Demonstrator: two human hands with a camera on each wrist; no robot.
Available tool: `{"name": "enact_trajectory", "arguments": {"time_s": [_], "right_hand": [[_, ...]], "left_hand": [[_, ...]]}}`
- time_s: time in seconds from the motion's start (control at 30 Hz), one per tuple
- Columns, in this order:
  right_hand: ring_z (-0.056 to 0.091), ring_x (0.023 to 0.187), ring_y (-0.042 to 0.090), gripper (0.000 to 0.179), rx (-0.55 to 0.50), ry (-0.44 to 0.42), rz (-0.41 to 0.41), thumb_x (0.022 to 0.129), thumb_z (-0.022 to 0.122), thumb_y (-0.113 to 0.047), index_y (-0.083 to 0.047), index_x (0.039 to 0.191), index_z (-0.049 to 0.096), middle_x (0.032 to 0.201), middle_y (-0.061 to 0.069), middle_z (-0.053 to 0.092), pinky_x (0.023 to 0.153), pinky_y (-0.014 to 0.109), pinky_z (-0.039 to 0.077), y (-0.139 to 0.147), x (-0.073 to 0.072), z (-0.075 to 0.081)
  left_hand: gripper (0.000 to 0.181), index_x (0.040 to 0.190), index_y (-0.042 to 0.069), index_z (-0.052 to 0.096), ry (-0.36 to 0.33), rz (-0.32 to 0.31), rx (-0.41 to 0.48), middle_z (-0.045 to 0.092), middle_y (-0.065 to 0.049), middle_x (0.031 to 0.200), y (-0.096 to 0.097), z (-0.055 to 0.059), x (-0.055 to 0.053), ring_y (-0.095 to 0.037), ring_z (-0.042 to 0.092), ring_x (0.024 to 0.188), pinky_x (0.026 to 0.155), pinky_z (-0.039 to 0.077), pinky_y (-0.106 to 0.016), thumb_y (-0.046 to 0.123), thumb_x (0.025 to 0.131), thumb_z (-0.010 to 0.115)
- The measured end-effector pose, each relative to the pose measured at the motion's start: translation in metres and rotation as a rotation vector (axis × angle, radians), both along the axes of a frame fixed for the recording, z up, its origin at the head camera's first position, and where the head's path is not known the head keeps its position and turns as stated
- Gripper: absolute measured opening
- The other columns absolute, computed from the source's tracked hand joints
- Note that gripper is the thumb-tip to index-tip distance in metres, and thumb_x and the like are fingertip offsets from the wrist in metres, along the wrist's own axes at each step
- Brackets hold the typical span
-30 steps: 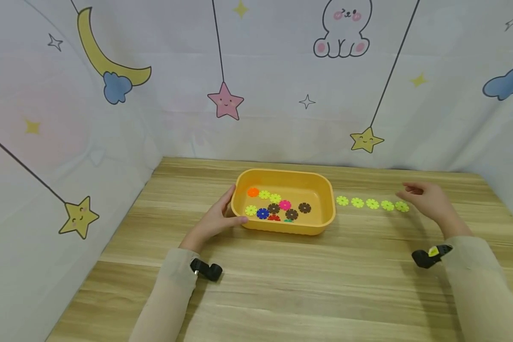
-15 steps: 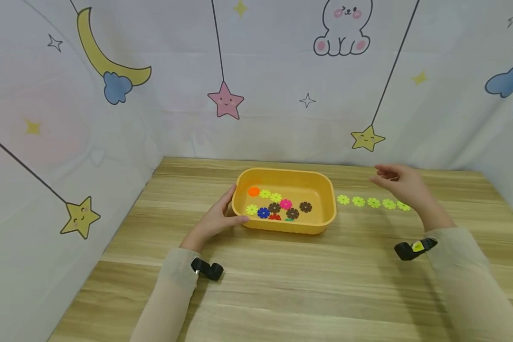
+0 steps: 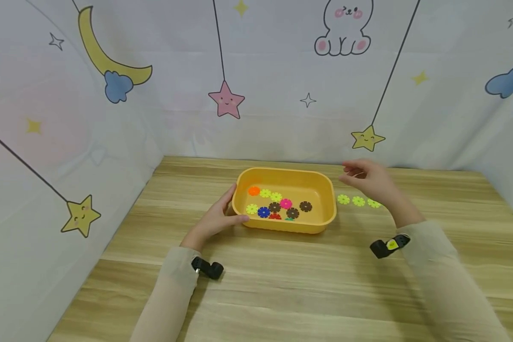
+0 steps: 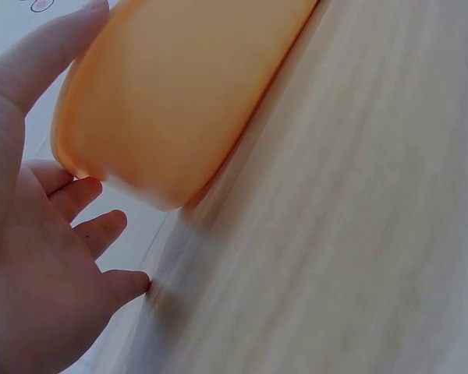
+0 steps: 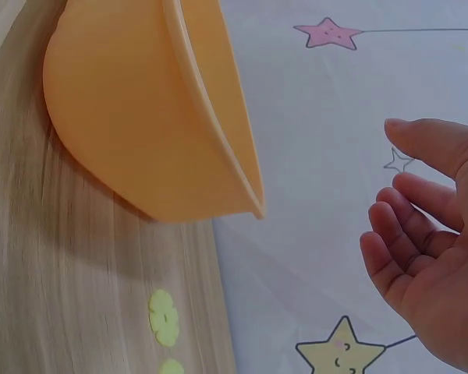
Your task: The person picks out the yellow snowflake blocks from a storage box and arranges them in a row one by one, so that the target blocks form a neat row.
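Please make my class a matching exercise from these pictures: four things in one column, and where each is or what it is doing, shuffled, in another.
Column one
1. Orange-yellow tub
2. Pink piece
3. Left hand
4. Right hand

Column two
A. Raised in the air, holding nothing
B. Standing on the wooden table
C. Holding the tub's left end
D. Lying inside the tub

Right pairs: 1-B, 2-D, 3-C, 4-A

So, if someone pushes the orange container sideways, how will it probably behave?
The orange container would likely slide rather than tip, because it is low and wide. Its thin, smooth wall suggests fairly stiff plastic, probably light for its size. The small discs scattered inside may shift if the push is sudden.
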State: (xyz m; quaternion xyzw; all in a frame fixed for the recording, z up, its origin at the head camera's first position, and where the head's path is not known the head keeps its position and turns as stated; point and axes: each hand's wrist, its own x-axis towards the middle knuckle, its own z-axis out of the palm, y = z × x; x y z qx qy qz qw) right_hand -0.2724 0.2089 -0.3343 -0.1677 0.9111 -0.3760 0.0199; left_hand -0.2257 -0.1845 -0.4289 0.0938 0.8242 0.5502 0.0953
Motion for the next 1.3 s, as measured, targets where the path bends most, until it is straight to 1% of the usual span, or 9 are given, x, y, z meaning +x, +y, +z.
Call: {"name": "enact_trajectory", "arguments": {"time_s": [0.23,0.53,0.77,0.87,1.0,1.13,1.3], "right_hand": [[0.056,0.105,0.03,0.053,-0.038,0.002,0.047,0.092,0.066,-0.032,0.002,0.132,0.055,0.121,0.018,0.059,0.095,0.046,0.048,-0.022,-0.003,-0.004],[0.056,0.105,0.029,0.052,-0.032,-0.013,0.084,0.091,0.068,-0.029,0.0,0.132,0.056,0.122,0.021,0.059,0.095,0.045,0.048,-0.047,-0.001,-0.004],[0.056,0.104,0.028,0.048,-0.072,-0.03,0.117,0.09,0.07,-0.024,-0.001,0.131,0.057,0.119,0.018,0.06,0.094,0.042,0.048,-0.069,-0.001,-0.005],[0.056,0.104,0.028,0.048,-0.078,-0.015,0.137,0.089,0.07,-0.023,0.0,0.129,0.058,0.118,0.018,0.06,0.093,0.042,0.049,-0.079,0.0,-0.007],[0.056,0.103,0.028,0.046,-0.082,0.008,0.174,0.089,0.07,-0.022,0.0,0.128,0.059,0.117,0.017,0.061,0.093,0.042,0.049,-0.09,0.001,-0.012],[0.056,0.102,0.027,0.045,-0.092,0.004,0.197,0.089,0.071,-0.021,0.0,0.128,0.06,0.115,0.016,0.062,0.093,0.041,0.05,-0.1,0.001,-0.017],[0.057,0.102,0.027,0.045,-0.081,-0.003,0.202,0.089,0.07,-0.022,-0.001,0.128,0.06,0.117,0.017,0.062,0.092,0.04,0.05,-0.113,0.0,-0.021]], "left_hand": [[0.1,0.157,0.023,0.009,-0.015,0.006,-0.027,0.007,0.002,0.162,0.0,0.001,0.0,-0.023,0.005,0.149,0.118,0.007,-0.052,0.03,0.084,0.076],[0.1,0.157,0.023,0.009,-0.016,0.01,-0.025,0.007,0.002,0.162,0.0,0.001,0.0,-0.023,0.006,0.149,0.118,0.008,-0.052,0.029,0.083,0.077],[0.1,0.157,0.022,0.009,-0.017,0.005,-0.018,0.007,0.001,0.162,0.0,0.003,0.001,-0.024,0.006,0.149,0.118,0.008,-0.052,0.028,0.083,0.077],[0.101,0.157,0.023,0.009,-0.02,0.008,-0.01,0.007,0.001,0.162,0.0,0.003,0.001,-0.023,0.005,0.149,0.119,0.008,-0.05,0.028,0.083,0.077],[0.1,0.157,0.02,0.009,-0.008,-0.003,-0.004,0.007,-0.001,0.162,0.001,0.003,0.001,-0.024,0.005,0.149,0.119,0.008,-0.051,0.026,0.083,0.077],[0.1,0.157,0.018,0.008,0.0,-0.011,-0.002,0.006,-0.003,0.162,0.001,0.002,0.0,-0.026,0.005,0.149,0.118,0.008,-0.051,0.024,0.084,0.077],[0.099,0.157,0.02,0.008,-0.002,-0.014,0.015,0.006,-0.004,0.162,-0.001,0.001,0.0,-0.028,0.005,0.149,0.118,0.011,-0.052,0.023,0.084,0.076]]}}
